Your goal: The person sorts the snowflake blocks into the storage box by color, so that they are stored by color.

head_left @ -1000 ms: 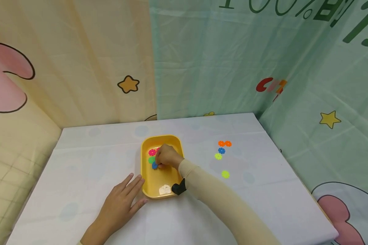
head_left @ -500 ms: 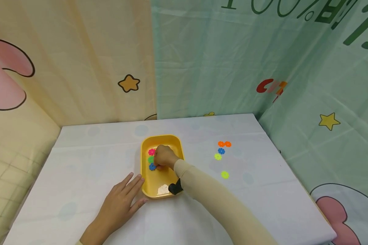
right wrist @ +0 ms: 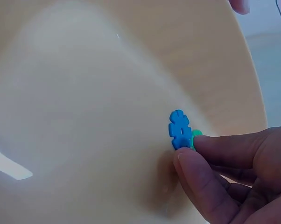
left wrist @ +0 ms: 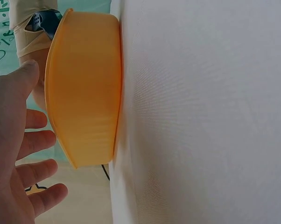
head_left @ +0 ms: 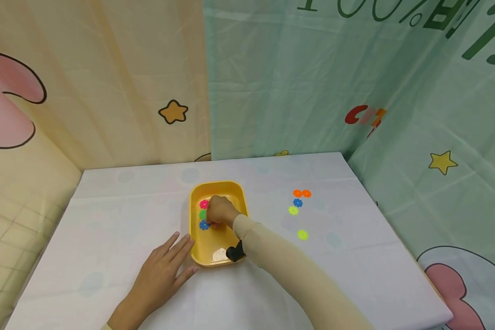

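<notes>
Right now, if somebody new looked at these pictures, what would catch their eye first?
Probably the bright yellow tray, near the middle of the white-covered table. Next comes the right hand inside it, pinching a blue flower-shaped piece. Then, on the table to the tray's right, small vivid pieces: two orange ones, a blue one and two yellow-green ones.

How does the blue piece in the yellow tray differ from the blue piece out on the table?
The tray piece is inside the yellow tray; the table piece lies on the white cloth. The right hand pinches the tray piece, while no hand touches the table piece. In the head view, that hand partly covers the tray piece; the table piece shows whole. Both are blue with notched, flower-like rims.
</notes>
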A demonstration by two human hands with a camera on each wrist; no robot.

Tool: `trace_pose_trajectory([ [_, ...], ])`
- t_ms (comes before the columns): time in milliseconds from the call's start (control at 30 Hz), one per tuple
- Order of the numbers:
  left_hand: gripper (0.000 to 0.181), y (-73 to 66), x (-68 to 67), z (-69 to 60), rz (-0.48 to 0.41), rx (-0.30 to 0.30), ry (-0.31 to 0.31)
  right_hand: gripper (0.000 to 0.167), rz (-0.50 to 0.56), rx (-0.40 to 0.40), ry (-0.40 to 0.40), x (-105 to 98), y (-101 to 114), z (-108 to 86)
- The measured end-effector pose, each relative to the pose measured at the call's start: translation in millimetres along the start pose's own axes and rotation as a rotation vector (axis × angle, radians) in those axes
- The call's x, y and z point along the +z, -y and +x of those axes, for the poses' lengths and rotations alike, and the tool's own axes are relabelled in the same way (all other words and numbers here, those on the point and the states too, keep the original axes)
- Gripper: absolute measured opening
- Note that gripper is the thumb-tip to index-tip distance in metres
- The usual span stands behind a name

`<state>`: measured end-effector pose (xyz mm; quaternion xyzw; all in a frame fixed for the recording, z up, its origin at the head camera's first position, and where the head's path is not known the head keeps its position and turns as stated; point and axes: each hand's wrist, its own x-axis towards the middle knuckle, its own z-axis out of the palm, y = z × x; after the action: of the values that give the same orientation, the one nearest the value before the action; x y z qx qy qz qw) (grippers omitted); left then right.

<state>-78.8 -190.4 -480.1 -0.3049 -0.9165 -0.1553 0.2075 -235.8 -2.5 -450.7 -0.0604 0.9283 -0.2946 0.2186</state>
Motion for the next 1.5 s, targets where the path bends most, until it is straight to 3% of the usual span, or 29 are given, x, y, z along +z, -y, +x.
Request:
trace_pose_trajectory([
  [233, 0.079, -1.0, -0.1, 2.6, -0.001, 0.012, -0.022, 0.018, 0.053, -0.018, -0.014, -12, 3, -7.0],
  [533, 0.075, -1.8, -2.3, 4.4, -0.007, 0.008, -0.011, 0.016, 0.251, -0.066, -0.045, -45, -2, -21.1],
  [733, 0.074, -3.5, -3.1, 3.5, -0.007, -0.002, 0.003, 0.013, 0.244, -0.099, -0.125, -73, -7, -32.3],
  [900, 0.073, -4.4, -3.0, 3.1, -0.005, -0.004, 0.009, 0.009, 0.245, -0.062, -0.191, -94, -14, -38.0],
  [1167, 0.067, -5.0, -2.5, 2.9, -0.002, -0.006, 0.025, 0.007, 0.25, -0.029, -0.296, -118, -36, -42.9],
  [1500, 0.069, -3.3, -2.7, 3.2, -0.006, 0.003, 0.01, 0.005, 0.285, 0.039, -0.342, -139, -82, -46.7],
])
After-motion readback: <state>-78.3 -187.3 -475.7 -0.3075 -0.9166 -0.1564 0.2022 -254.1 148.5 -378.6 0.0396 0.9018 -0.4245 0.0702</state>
